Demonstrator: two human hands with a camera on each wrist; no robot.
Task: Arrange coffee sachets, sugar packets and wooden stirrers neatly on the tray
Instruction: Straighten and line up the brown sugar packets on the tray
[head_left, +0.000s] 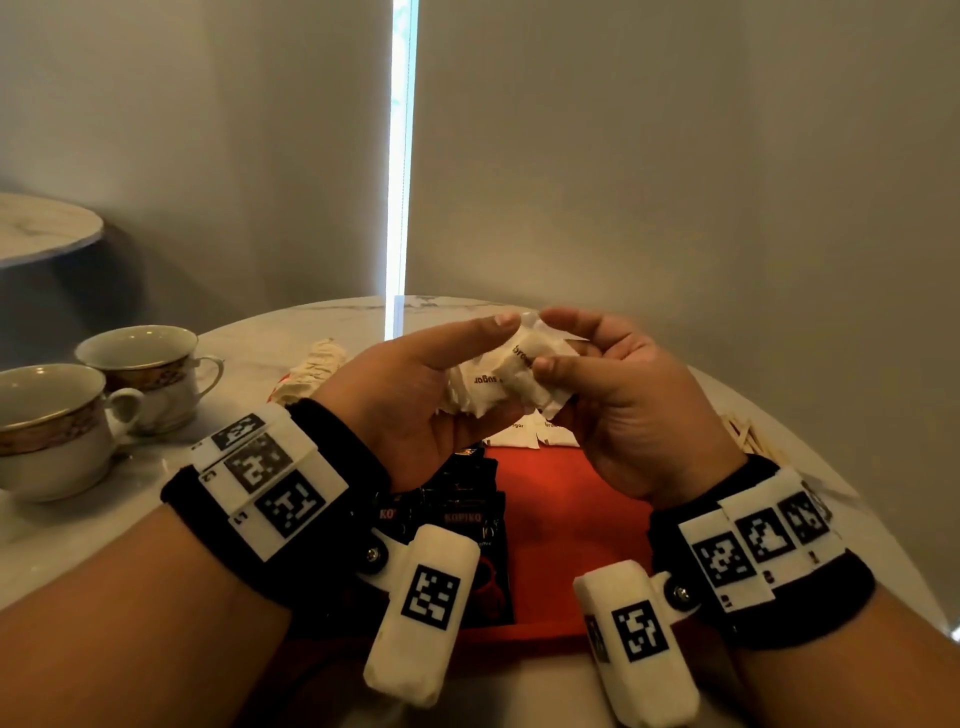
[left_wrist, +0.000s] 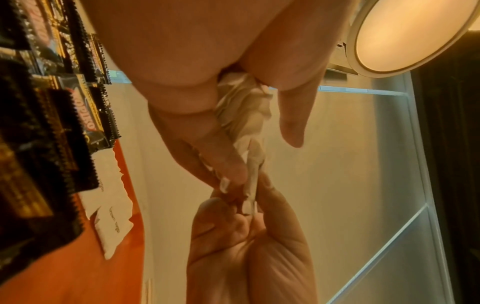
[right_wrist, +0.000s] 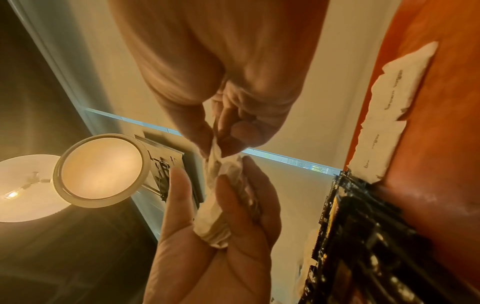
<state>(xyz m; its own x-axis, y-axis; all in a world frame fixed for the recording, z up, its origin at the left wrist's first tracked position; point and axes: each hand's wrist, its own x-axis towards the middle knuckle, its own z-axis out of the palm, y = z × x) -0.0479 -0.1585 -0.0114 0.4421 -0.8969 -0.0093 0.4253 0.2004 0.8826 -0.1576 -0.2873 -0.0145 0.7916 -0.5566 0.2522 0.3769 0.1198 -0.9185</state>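
Note:
Both hands are raised above the red tray. My left hand grips a bunch of white brown-sugar packets in its palm, with the index finger stretched out. My right hand pinches the top end of one packet in that bunch between thumb and fingers. The left wrist view shows the bunch and the right wrist view shows it too. Black coffee sachets lie overlapped on the tray's left side. Two sugar packets lie flat at its far edge. Wooden stirrers lie on the table to the right of the tray.
Two gold-rimmed cups stand on the round marble table at the left. A crumpled beige wrapper lies beyond the tray's far left corner. The wall is close behind the table.

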